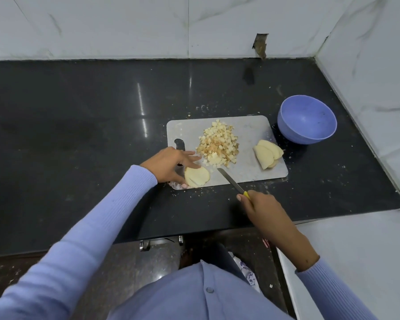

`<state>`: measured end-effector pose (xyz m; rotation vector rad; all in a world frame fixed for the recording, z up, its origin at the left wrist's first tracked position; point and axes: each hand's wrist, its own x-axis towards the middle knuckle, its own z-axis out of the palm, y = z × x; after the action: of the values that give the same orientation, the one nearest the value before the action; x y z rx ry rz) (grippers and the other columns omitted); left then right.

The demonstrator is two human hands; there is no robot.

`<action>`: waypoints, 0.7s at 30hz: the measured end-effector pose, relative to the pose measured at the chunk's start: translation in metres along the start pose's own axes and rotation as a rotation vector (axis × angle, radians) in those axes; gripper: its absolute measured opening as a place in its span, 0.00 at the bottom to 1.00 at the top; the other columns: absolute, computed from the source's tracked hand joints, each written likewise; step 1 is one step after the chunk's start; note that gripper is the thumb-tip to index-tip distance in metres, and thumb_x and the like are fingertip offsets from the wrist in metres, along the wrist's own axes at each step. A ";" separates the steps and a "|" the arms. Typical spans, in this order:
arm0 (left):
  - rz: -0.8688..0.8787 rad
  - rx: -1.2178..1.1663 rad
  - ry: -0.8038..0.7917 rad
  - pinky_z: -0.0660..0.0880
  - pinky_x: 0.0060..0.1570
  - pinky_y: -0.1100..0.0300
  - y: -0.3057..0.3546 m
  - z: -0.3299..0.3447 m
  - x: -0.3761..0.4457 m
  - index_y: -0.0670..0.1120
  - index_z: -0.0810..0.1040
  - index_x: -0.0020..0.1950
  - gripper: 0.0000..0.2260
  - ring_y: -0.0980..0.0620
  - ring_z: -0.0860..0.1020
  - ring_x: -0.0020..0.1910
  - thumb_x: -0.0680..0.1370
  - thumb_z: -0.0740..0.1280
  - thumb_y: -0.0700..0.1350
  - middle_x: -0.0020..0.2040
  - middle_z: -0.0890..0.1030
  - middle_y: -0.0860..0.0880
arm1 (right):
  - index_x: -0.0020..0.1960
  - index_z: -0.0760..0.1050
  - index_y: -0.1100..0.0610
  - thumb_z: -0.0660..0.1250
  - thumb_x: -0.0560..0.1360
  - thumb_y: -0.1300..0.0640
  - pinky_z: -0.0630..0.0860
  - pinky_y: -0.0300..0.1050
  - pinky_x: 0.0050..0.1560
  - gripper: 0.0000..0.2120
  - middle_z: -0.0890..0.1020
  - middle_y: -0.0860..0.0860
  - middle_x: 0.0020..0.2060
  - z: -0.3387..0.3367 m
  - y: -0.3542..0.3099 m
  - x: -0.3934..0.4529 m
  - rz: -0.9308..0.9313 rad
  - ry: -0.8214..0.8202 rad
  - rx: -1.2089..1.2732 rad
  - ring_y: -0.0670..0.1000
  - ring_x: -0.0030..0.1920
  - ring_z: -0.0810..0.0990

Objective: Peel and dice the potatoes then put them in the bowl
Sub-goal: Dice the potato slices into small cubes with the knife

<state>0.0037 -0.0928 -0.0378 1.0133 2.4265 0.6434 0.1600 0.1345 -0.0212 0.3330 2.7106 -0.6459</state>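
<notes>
Grip: right hand [261, 204] held the yellow-handled knife [232, 182]; left hand [169, 163], fingers spread, rested on potato slices [197, 176].
Bench: black polished stone [79, 135], crumb-strewn, carrying the grey cutting board [252, 132].
Potato: diced pile [218, 144] mid-board.
Bowl: blue bowl [306, 118] just beside the board.
Room: white marble-tiled walls [125, 26].

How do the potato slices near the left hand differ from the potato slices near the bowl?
The slices by the left hand sit at the board's near left corner, under its fingers; the slices near the bowl lie untouched at the right edge. The right group looks fanned out more. Both are peeled, pale and not yet diced.
</notes>
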 end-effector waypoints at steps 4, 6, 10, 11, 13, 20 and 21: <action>0.070 0.044 -0.071 0.64 0.67 0.61 -0.009 0.001 0.011 0.49 0.80 0.60 0.22 0.60 0.66 0.70 0.66 0.78 0.43 0.67 0.73 0.55 | 0.40 0.69 0.54 0.54 0.81 0.45 0.74 0.50 0.40 0.17 0.75 0.51 0.33 0.004 0.006 -0.001 0.027 0.008 0.050 0.52 0.36 0.76; 0.077 0.019 -0.084 0.65 0.64 0.67 -0.011 0.001 0.013 0.48 0.82 0.58 0.20 0.59 0.70 0.67 0.67 0.78 0.43 0.65 0.75 0.55 | 0.39 0.68 0.54 0.54 0.81 0.45 0.73 0.48 0.38 0.17 0.75 0.50 0.33 0.005 0.009 0.000 0.041 0.014 0.054 0.51 0.35 0.76; 0.065 0.026 -0.067 0.65 0.56 0.76 -0.012 0.003 0.008 0.48 0.82 0.57 0.17 0.57 0.75 0.62 0.69 0.76 0.43 0.64 0.76 0.55 | 0.40 0.68 0.54 0.54 0.81 0.44 0.73 0.48 0.38 0.17 0.75 0.50 0.33 0.009 0.015 0.001 0.063 0.001 0.059 0.51 0.35 0.76; 0.057 0.027 -0.058 0.65 0.56 0.76 -0.012 0.004 0.007 0.48 0.82 0.57 0.16 0.57 0.75 0.62 0.70 0.76 0.43 0.64 0.76 0.55 | 0.40 0.69 0.54 0.54 0.81 0.44 0.74 0.48 0.39 0.17 0.75 0.50 0.33 0.010 0.015 0.002 0.064 -0.002 0.061 0.51 0.35 0.76; 0.042 0.038 -0.041 0.66 0.58 0.72 -0.011 0.007 0.004 0.48 0.82 0.57 0.15 0.56 0.75 0.63 0.71 0.75 0.44 0.65 0.75 0.56 | 0.42 0.70 0.54 0.54 0.81 0.44 0.74 0.49 0.40 0.17 0.76 0.50 0.34 0.011 0.014 0.005 0.059 -0.015 0.057 0.51 0.36 0.76; -0.144 -0.046 0.169 0.71 0.63 0.55 0.000 0.033 -0.018 0.49 0.83 0.56 0.15 0.53 0.76 0.62 0.70 0.76 0.47 0.64 0.75 0.55 | 0.39 0.67 0.53 0.54 0.81 0.44 0.71 0.47 0.39 0.17 0.74 0.49 0.33 0.015 0.003 0.014 0.035 -0.038 0.049 0.51 0.36 0.75; -0.191 -0.072 0.228 0.72 0.62 0.54 0.003 0.039 -0.021 0.49 0.83 0.56 0.16 0.52 0.77 0.61 0.70 0.76 0.47 0.64 0.76 0.54 | 0.39 0.67 0.53 0.54 0.81 0.44 0.71 0.47 0.39 0.17 0.74 0.49 0.33 0.016 0.001 0.015 0.031 -0.037 0.049 0.51 0.36 0.75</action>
<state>0.0402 -0.0965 -0.0626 0.7018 2.6332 0.8097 0.1511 0.1301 -0.0405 0.3703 2.6526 -0.7031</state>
